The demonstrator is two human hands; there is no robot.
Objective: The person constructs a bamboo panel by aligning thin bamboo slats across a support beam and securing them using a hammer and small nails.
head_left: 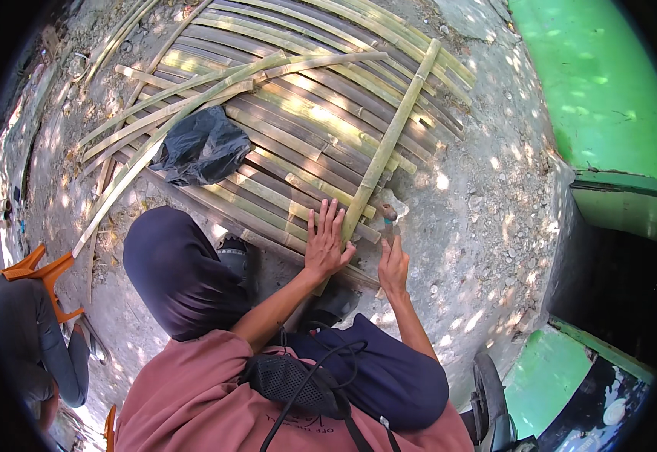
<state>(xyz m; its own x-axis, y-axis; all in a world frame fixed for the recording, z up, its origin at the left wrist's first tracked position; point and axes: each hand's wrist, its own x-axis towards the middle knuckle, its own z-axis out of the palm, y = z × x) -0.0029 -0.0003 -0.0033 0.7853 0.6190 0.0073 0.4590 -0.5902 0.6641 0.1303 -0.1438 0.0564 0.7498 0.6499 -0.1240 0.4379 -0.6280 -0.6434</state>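
Observation:
A long bamboo strip (392, 139) lies crosswise over a panel of split bamboo slats (309, 124), near the slats' right ends. My left hand (327, 247) rests on the slats beside the strip's lower end, fingers stretched out and thumb against the strip. To its right, my right hand (394, 265) is closed around a short-handled tool (388, 216) with a brownish end and a bluish band. It looks like a hammer, but its head is too small to make out. The tool is held just past the slat ends, over the ground.
A crumpled black plastic bag (202, 145) sits on the panel, beside several loose bamboo strips (185, 113) lying slantwise. At the left, a person in grey (38, 339) sits by an orange plastic chair (49, 275). A green wall (600, 83) stands to the right of the rough ground.

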